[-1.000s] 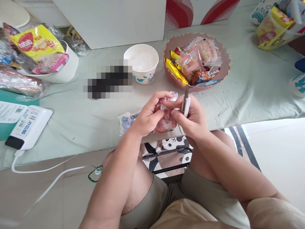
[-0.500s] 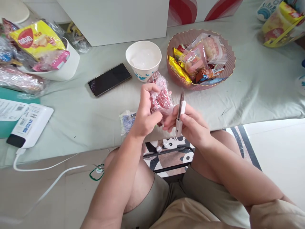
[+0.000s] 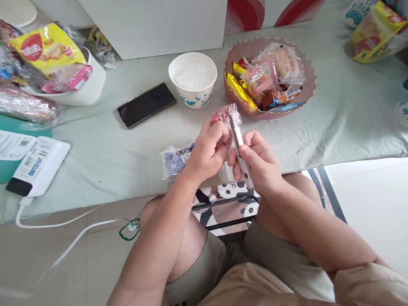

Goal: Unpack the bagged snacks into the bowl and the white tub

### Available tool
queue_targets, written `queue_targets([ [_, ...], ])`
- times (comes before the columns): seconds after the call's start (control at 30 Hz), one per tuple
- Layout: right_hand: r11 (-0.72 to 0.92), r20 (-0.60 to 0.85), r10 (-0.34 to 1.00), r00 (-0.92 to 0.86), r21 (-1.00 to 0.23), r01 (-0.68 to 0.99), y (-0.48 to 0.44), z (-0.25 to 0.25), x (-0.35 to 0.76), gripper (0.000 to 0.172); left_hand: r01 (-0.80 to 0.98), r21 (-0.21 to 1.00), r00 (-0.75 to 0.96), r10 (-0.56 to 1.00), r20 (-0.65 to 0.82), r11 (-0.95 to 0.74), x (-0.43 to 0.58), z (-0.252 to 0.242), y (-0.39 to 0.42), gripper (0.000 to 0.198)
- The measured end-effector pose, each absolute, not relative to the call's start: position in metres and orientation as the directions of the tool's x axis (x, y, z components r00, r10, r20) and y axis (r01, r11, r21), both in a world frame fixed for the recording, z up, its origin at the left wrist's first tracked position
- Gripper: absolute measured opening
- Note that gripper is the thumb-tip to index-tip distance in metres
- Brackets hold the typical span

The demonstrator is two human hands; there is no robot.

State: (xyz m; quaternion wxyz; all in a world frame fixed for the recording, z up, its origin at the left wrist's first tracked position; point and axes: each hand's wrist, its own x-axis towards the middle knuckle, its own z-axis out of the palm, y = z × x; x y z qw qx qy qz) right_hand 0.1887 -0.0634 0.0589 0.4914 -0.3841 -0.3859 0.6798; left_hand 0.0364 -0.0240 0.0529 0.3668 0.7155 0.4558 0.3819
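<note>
My left hand (image 3: 208,148) is closed around a red packet in crinkled clear plastic (image 3: 220,115), whose far end sticks out past the fingers. Beside it, my right hand (image 3: 259,159) grips a slim white box cutter (image 3: 241,148). The cutter's dark tip points away from me and overlaps the wrapped packet in view; whether it touches the plastic I cannot tell. Under my left wrist, a blue and clear plastic packet (image 3: 175,161) lies on the cloth. A white paper cup with a blue pattern (image 3: 193,95) stands just beyond my hands, with clear plastic inside.
A pink ribbed bowl (image 3: 234,95) of snack packs stands at the back right. A black phone (image 3: 146,105) lies left of the cup. Farther left are a white bin (image 3: 95,87) heaped with wrappers and a white power bank (image 3: 47,163) with a cable. A white panel (image 3: 159,29) stands behind.
The red packet has turned in my left hand, which has closed more tightly on it and moved slightly right. The box cutter has tilted, its tip now leaning left over the packet.
</note>
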Motion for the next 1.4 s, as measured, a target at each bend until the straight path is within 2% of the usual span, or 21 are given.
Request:
queue_targets([
  [0.13,-0.296,-0.224,0.947,-0.232,-0.887,-0.354,-0.064,0.057,0.186,0.054,0.426,0.848,0.237,0.943,0.233,-0.316,0.036,0.052,-0.027,0.020],
  [0.27,-0.375,-0.308,0.915,-0.262,-0.888,-0.265,-0.071,0.054,0.184,0.054,0.356,0.883,0.107,0.952,0.287,-0.306,0.028,0.048,-0.029,0.015],
  [0.37,-0.428,-0.360,0.878,-0.315,-0.886,-0.178,-0.075,0.053,0.182,0.051,0.189,0.918,-0.011,0.934,0.358,-0.350,0.024,0.043,-0.024,0.018],
  [0.47,-0.460,-0.403,0.847,-0.345,-0.883,-0.098,-0.077,0.054,0.180,0.048,-0.070,0.910,-0.160,0.905,0.394,-0.409,0.022,0.042,-0.014,0.030],
  [0.6,-0.446,-0.419,0.828,-0.373,-0.895,0.017,-0.077,0.056,0.186,0.039,-0.314,0.880,-0.297,0.918,0.264,-0.355,0.012,0.050,-0.005,0.041],
  [0.67,-0.317,-0.337,0.881,-0.332,-0.941,0.115,-0.075,0.056,0.196,0.033,-0.382,0.873,-0.306,0.933,0.191,-0.304,0.004,0.054,-0.003,0.041],
  [0.73,-0.084,-0.151,0.971,-0.187,-0.942,0.326,-0.070,0.052,0.210,0.026,-0.432,0.869,-0.274,0.953,0.128,-0.241,-0.002,0.055,-0.003,0.037],
  [0.77,0.019,-0.034,0.994,-0.106,-0.886,0.463,-0.066,0.049,0.217,0.023,-0.451,0.866,-0.252,0.962,0.107,-0.214,-0.004,0.056,-0.003,0.034],
  [0.83,0.121,0.160,0.987,-0.010,-0.702,0.702,-0.058,0.041,0.232,0.018,-0.477,0.863,-0.199,0.977,0.076,-0.164,-0.004,0.057,-0.005,0.028],
  [0.9,0.136,0.253,0.968,-0.002,-0.513,0.848,-0.053,0.033,0.242,0.014,-0.481,0.870,-0.135,0.989,0.053,-0.112,0.001,0.058,-0.009,0.027],
  [0.97,0.136,0.318,0.948,-0.018,-0.354,0.925,-0.051,0.027,0.245,0.009,-0.478,0.877,-0.066,0.997,0.025,-0.054,0.009,0.059,-0.012,0.031],
  [1.03,0.181,0.416,0.908,-0.040,-0.306,0.935,-0.055,0.026,0.243,0.009,-0.479,0.878,-0.004,1.000,-0.012,0.009,0.017,0.058,-0.016,0.037],
  [1.17,0.512,0.585,0.780,-0.220,-0.396,0.762,-0.068,0.029,0.222,0.035,-0.446,0.886,0.120,0.989,-0.084,0.130,0.029,0.050,-0.023,0.049],
  [1.2,0.561,0.599,0.757,-0.259,-0.395,0.727,-0.070,0.030,0.217,0.034,-0.437,0.887,0.145,0.985,-0.093,0.148,0.032,0.048,-0.024,0.052],
  [1.3,0.608,0.642,0.717,-0.270,-0.388,0.693,-0.074,0.030,0.203,0.017,-0.442,0.881,0.159,0.981,-0.109,0.170,0.037,0.043,-0.024,0.055],
  [1.4,0.679,0.739,0.638,-0.216,-0.409,0.610,-0.074,0.031,0.200,0.020,-0.474,0.869,0.055,0.990,-0.127,0.138,0.037,0.046,-0.020,0.056],
])
